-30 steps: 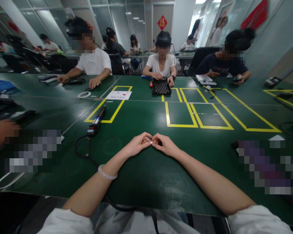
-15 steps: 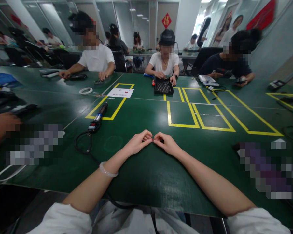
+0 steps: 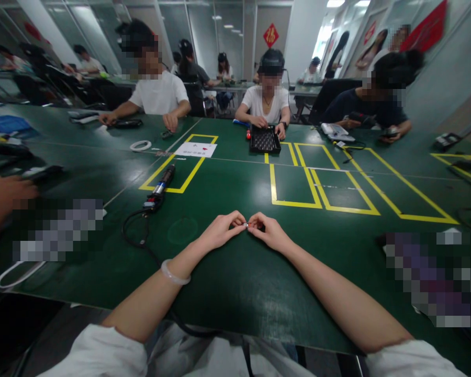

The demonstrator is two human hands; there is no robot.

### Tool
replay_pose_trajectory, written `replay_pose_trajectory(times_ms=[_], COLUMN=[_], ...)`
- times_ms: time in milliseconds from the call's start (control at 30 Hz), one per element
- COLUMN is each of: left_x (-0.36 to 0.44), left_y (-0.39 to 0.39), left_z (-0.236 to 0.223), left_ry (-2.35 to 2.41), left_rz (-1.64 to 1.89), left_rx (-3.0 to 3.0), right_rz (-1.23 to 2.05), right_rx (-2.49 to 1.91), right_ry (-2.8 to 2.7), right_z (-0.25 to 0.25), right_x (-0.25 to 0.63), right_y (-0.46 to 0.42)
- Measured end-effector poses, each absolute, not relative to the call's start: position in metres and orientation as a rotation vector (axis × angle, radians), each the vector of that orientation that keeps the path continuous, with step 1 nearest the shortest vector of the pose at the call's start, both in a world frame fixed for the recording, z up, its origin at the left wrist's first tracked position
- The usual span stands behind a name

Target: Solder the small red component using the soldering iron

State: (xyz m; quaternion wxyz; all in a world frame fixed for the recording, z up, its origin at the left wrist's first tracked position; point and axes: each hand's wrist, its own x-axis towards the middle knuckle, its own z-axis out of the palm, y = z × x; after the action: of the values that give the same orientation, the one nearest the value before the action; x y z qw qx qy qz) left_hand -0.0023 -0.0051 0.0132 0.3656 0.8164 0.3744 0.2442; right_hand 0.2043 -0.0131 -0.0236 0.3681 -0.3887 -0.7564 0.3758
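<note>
At center frame, I watch the left hand (image 3: 221,230) and right hand (image 3: 271,232) pinch a tiny part (image 3: 246,225) over the table (image 3: 235,288).

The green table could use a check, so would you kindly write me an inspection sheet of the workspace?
Surface: green table, marked with yellow tape outlines.
Job's things: small silver-and-red piece, too small to identify.
Clutter: cylindrical tool over the leftmost outline's edge; paper sheet and white ring farther back.
Hands: left hand and right hand meet fingertip to fingertip at the piece, pinching it.
Cables: black cable loops on the table by the tool.
Surroundings: three people seated opposite, one handling a black tray; another person's hand at the left edge.
</note>
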Motion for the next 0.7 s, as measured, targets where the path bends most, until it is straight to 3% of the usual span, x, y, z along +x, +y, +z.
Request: replay_pose_trajectory(times_ms=[133,300,400,533,700], left_x=[-0.024,-0.104,-0.154,-0.186,-0.18], left_y=[0.013,0.05,0.06,0.061,0.061], left_z=[0.021,0.024,0.02,0.019,0.022], left_ry=[1.159,2.092,2.521,2.549,2.482], left_rz=[0.68,0.798,0.592,0.255,0.216], left_rx=[2.224,2.312,2.052,1.805,1.843], right_rz=[0.955,0.974,0.98,0.991,1.005], right_rx=[-1.017,-1.02,-1.029,-1.037,-1.014], right_ry=[-1.92,-1.928,-1.93,-1.931,-1.93], right_z=[-0.022,-0.023,-0.022,-0.021,-0.021], right_x=[0.203,0.203,0.203,0.203,0.203], right_y=[-0.014,-0.014,-0.014,-0.014,-0.015])
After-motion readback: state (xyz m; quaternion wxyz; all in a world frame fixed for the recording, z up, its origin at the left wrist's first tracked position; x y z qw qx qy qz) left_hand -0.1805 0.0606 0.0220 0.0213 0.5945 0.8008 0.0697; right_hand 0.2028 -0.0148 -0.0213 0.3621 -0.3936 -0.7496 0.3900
